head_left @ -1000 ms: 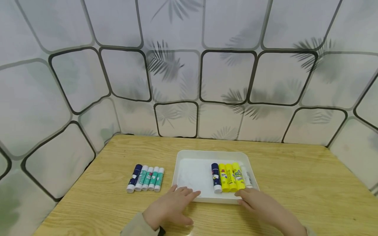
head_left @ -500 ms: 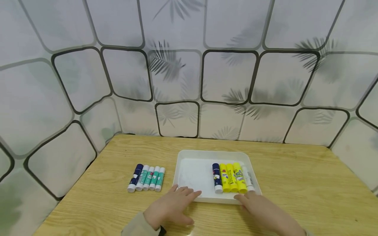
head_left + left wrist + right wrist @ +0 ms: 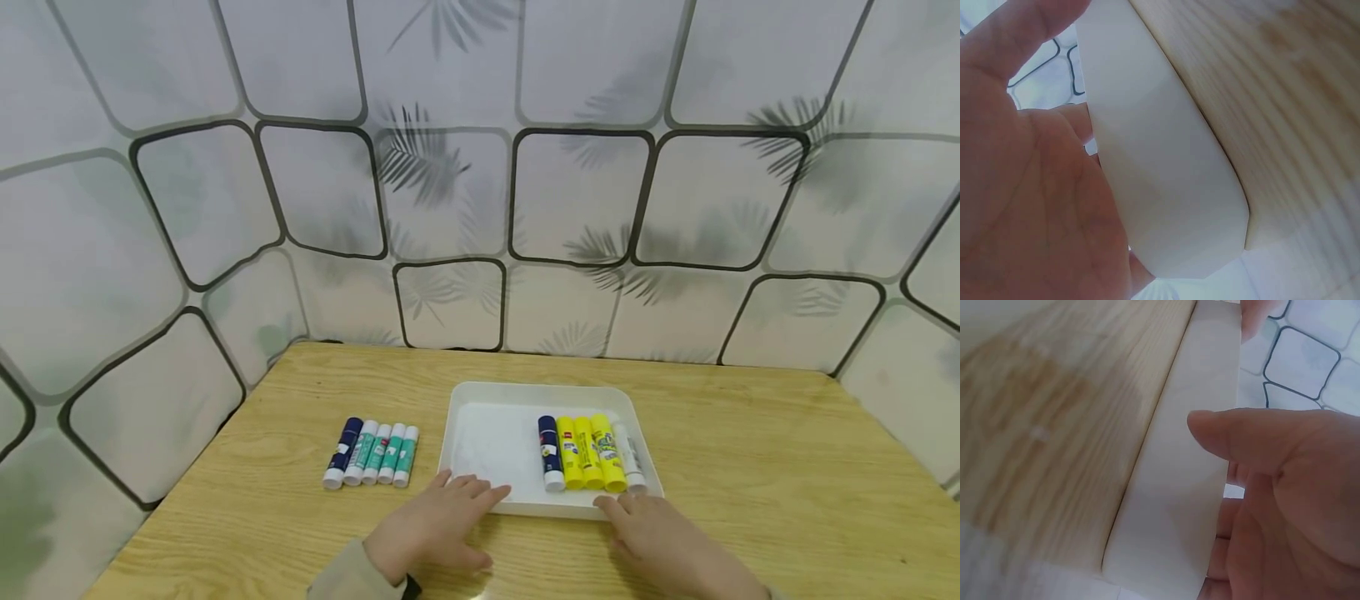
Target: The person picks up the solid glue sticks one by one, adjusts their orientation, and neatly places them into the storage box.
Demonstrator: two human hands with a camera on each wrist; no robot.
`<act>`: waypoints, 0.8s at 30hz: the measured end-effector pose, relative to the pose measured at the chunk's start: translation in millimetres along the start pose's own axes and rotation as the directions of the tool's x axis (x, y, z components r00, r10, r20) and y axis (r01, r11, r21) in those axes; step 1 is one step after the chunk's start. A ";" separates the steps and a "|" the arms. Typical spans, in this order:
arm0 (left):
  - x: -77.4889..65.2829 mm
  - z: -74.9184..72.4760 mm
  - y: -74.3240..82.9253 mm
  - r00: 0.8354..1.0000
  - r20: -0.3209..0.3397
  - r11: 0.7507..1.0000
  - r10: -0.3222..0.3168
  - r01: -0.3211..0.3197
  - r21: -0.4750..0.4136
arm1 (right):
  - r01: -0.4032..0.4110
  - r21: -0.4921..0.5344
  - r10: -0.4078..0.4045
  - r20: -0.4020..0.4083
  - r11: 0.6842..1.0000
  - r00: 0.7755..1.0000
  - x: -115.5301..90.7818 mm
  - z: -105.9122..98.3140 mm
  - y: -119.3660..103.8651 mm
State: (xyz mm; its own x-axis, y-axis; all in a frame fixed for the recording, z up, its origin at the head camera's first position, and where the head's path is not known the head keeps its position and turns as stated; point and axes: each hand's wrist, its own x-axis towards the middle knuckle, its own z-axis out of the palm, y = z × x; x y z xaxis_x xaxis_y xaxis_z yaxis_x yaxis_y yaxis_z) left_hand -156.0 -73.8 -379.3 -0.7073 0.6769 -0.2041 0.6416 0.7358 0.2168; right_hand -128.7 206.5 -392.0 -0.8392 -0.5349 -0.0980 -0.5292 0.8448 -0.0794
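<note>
A shallow white tray lies on the wooden table. In it, side by side at the right, are a navy glue stick, three yellow glue sticks and a white one. My left hand rests at the tray's near rim, left of centre, fingers spread over the edge and thumb apart. At the near right corner my right hand has its fingers over the rim; in the right wrist view its thumb overlaps the outer wall. Neither hand holds a glue stick.
Left of the tray, another navy glue stick and several green-and-white glue sticks lie in a row on the table. A patterned curtain stands behind the table and along its sides.
My right hand has shifted slightly towards me and rightward along the near rim, with its fingers now lying lower at the corner. My left hand and the glue sticks stay in place.
</note>
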 end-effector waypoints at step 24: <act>3.1 -19.5 -11.3 0.977 -0.201 0.997 -0.074 0.072 -0.018 | -0.062 0.002 0.062 0.012 0.998 0.998 0.4 1.5 -6.9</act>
State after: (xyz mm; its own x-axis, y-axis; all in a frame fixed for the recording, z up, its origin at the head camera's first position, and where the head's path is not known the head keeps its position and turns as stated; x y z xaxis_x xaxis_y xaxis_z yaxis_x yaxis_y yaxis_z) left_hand -171.2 -80.5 -363.8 -0.7979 0.6023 -0.0237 0.5838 0.7819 0.2188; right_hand -125.2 200.5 -393.0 -0.8689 -0.4816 -0.1142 -0.4758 0.8763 -0.0755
